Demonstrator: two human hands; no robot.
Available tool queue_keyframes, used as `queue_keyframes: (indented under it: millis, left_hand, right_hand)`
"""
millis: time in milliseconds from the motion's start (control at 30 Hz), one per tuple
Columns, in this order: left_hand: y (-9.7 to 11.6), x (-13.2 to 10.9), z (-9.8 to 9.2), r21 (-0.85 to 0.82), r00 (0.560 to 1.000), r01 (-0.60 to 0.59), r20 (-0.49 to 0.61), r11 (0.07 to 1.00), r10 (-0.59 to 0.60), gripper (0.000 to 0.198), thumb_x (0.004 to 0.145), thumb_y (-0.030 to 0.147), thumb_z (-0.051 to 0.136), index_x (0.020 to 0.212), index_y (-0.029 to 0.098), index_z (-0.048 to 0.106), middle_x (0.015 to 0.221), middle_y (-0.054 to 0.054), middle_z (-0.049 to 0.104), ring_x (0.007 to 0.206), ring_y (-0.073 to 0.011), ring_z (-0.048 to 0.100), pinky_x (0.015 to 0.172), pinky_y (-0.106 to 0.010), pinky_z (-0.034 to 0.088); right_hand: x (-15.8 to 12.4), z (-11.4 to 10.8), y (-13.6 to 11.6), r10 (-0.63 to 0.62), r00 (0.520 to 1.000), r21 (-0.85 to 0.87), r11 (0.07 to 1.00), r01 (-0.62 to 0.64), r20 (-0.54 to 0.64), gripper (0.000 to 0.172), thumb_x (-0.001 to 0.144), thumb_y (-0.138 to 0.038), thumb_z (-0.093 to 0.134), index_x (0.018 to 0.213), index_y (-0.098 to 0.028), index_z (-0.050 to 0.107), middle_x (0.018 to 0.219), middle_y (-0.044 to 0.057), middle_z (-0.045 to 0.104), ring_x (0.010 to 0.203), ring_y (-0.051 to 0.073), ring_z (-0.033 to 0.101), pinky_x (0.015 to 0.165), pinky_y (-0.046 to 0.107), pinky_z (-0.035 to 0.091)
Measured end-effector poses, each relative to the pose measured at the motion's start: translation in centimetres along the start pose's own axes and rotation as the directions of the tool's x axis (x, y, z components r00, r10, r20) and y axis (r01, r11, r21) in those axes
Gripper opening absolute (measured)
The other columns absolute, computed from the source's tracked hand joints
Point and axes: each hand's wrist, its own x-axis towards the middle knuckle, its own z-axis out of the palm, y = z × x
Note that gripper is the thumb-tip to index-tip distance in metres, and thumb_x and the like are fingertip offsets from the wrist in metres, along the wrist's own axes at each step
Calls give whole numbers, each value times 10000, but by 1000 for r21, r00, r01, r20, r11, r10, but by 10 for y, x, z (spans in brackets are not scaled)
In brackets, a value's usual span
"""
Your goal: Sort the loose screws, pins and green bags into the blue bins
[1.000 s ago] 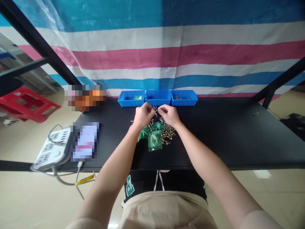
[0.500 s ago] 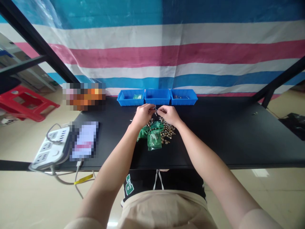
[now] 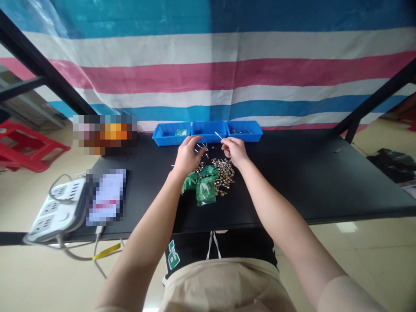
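My right hand (image 3: 234,150) pinches a thin metal pin (image 3: 218,135) by one end, its tip pointing up and left towards the middle blue plastic bin (image 3: 209,131). My left hand (image 3: 188,155) is nearby with its fingers apart, holding nothing I can see. It hovers just beside a few loose pins (image 3: 200,149). Below both hands lies a heap of brass-coloured metal parts (image 3: 223,171). Next to the heap are green plastic bags (image 3: 206,191) of small parts. The left bin (image 3: 170,134) holds a small green bag, and the right bin (image 3: 244,131) holds a few metal pieces.
The black table (image 3: 292,186) extends to the right of the hands. On its left are a blurred flat object (image 3: 106,197) and a white power strip (image 3: 56,212) with cables. A blurred orange object (image 3: 104,134) stands at the back left, before a striped tarp (image 3: 208,78).
My hands have drawn apart from their close pinch over the heap. The left hand has moved left and its fingers have spread. The right hand has the pin in view, and the camera has shifted slightly.
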Motion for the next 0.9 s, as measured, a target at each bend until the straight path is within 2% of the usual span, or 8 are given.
queue_keyframes:
  millis: [100,233,367,467,600,700,800,900]
  left_hand:
    - [-2,0,1,23,1000,6,28,1000,-7,314,868,257,633,1167,159,630,1122,-105,661,1030,-222,640,923,-370,528]
    - [-4,-1,2,53,994,28,102,998,-33,311,866,254,618,1165,169,634,1085,-94,660,1012,-229,643,922,-375,530]
    - [-5,-1,3,84,988,59,141,995,-70,314,861,258,619,1159,163,642,1065,-101,655,988,-236,644,917,-384,530]
    - [-5,-2,3,90,984,77,154,993,-90,313,860,260,616,1158,167,643,1059,-98,655,973,-232,644,910,-382,532]
    - [-3,-2,3,92,977,118,167,989,-132,315,853,249,616,1156,167,647,1024,-92,660,914,-217,648,866,-362,538]
    - [-2,-2,2,110,963,144,212,983,-165,287,862,255,598,1124,160,668,994,-93,662,857,-211,647,820,-352,539]
    - [1,-2,2,170,949,120,271,978,-163,242,877,262,572,1058,166,701,985,-95,663,874,-219,641,823,-348,534]
    - [4,-3,1,285,930,77,325,956,-172,277,900,262,540,1089,144,704,1021,-123,662,989,-260,614,909,-385,508]
  right_hand:
    - [9,-7,-1,35,979,76,997,-20,-202,106,740,-205,625,653,-165,580,445,-69,512,320,29,334,336,171,156]
    - [21,-18,2,38,929,110,994,3,-369,146,788,-226,624,671,-170,559,436,-83,493,311,25,332,326,159,176]
    - [26,-24,5,45,903,109,994,2,-427,139,826,-241,598,712,-173,560,438,-85,500,303,28,332,327,161,176]
    - [26,-23,8,39,906,71,997,-10,-421,123,816,-291,628,792,-176,589,457,-87,514,312,33,334,340,168,187]
    - [24,-20,12,-41,933,-45,999,27,-358,194,790,-360,635,831,-172,613,488,-85,513,353,50,364,383,188,258]
    - [19,-17,16,-203,951,-256,956,142,-234,220,795,-376,596,839,-165,642,518,-63,535,440,87,464,479,215,372]
    - [9,-12,18,-348,938,-546,788,286,-10,235,814,-373,576,842,-164,681,597,-14,599,588,139,579,642,263,452]
    - [-4,-4,17,-339,915,-756,534,380,220,297,831,-354,584,1024,-165,707,780,44,673,775,197,624,785,314,474]
